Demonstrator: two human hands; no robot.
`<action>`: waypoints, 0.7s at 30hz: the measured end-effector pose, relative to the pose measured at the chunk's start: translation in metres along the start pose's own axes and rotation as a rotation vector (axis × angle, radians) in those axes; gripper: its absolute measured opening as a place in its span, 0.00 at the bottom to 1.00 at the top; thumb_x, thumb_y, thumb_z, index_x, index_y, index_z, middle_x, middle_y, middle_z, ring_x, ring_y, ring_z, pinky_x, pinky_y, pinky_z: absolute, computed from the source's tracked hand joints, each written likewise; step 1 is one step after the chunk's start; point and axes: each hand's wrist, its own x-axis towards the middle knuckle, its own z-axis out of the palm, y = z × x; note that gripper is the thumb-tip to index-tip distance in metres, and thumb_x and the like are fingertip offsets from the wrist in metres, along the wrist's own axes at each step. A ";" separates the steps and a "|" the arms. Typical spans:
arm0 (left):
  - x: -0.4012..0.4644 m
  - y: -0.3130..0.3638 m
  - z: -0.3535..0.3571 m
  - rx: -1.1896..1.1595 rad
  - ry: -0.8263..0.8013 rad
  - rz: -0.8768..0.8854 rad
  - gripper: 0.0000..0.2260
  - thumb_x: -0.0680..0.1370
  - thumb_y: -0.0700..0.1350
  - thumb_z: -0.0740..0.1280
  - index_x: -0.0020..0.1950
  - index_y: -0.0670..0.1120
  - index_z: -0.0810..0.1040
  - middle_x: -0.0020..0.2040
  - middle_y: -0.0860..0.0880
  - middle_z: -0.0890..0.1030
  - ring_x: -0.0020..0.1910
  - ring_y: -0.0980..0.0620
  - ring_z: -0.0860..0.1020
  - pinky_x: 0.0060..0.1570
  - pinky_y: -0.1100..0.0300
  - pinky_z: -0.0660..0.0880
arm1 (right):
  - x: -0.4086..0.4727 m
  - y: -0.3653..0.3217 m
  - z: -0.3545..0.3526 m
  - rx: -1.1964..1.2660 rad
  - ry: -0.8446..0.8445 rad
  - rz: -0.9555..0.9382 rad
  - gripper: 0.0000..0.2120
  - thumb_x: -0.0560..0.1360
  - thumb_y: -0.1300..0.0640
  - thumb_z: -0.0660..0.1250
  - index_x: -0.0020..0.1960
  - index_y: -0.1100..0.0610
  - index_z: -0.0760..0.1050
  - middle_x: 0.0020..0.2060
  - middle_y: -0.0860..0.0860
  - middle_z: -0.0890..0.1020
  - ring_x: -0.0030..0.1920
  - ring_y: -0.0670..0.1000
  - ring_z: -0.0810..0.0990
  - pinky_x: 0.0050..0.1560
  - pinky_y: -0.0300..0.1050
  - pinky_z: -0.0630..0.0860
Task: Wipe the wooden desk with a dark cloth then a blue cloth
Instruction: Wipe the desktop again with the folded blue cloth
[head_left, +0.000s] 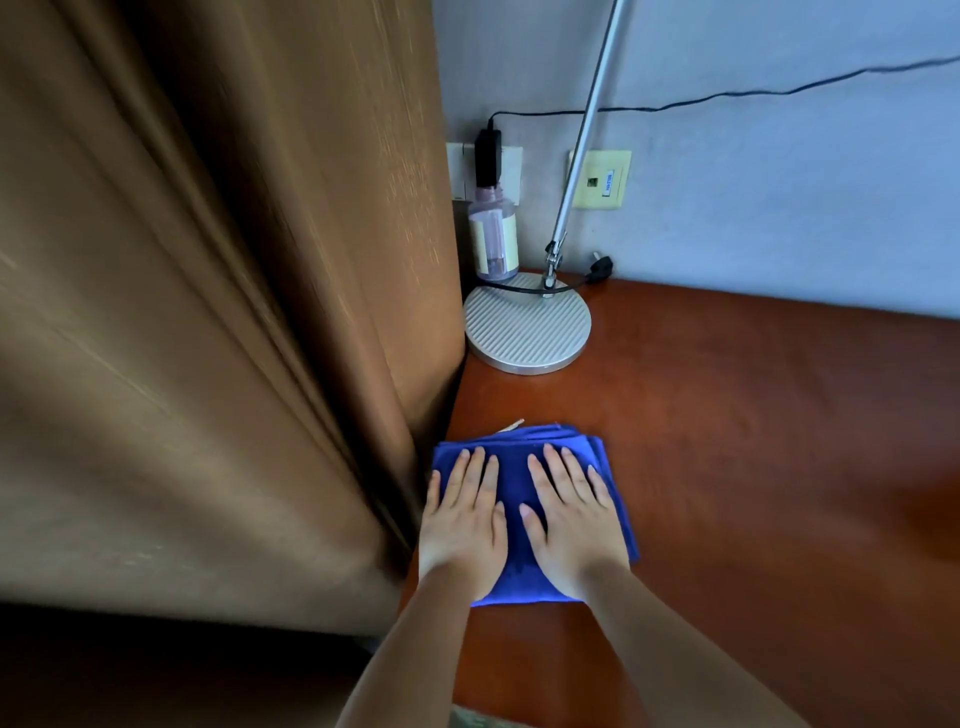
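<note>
A folded blue cloth (511, 478) lies flat on the reddish-brown wooden desk (727, 441), close to the desk's left edge. My left hand (462, 519) presses on the cloth's left half with straight fingers pointing away from me. My right hand (571, 514) lies flat on the right half in the same way, beside the left. A small white tag pokes out at the cloth's far edge. No dark cloth is in view.
A lamp with a round ribbed white base (527, 325) and slanted metal pole stands at the back left corner. Behind it a clear bottle (492, 236) sits against the wall under a plugged black adapter (488, 158). A brown curtain (234, 312) hangs against the desk's left edge.
</note>
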 end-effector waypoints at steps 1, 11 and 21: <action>0.003 -0.001 -0.001 0.001 -0.026 0.015 0.34 0.72 0.53 0.29 0.77 0.46 0.42 0.76 0.51 0.40 0.78 0.52 0.44 0.73 0.51 0.38 | 0.003 0.000 0.000 -0.005 -0.011 0.002 0.28 0.77 0.43 0.50 0.71 0.56 0.68 0.71 0.53 0.70 0.71 0.54 0.67 0.70 0.49 0.52; 0.094 -0.017 -0.016 0.111 -0.007 0.135 0.25 0.84 0.50 0.43 0.79 0.47 0.40 0.79 0.51 0.40 0.77 0.54 0.38 0.76 0.51 0.39 | 0.071 0.007 -0.007 0.042 -0.016 0.090 0.38 0.71 0.39 0.30 0.78 0.52 0.41 0.78 0.49 0.43 0.77 0.48 0.38 0.74 0.48 0.35; 0.102 -0.018 -0.021 0.132 -0.024 0.112 0.25 0.84 0.50 0.43 0.79 0.47 0.40 0.79 0.51 0.39 0.77 0.50 0.36 0.76 0.50 0.39 | 0.089 0.013 -0.010 0.050 -0.030 0.059 0.29 0.81 0.41 0.42 0.79 0.51 0.44 0.78 0.49 0.44 0.77 0.49 0.40 0.75 0.49 0.37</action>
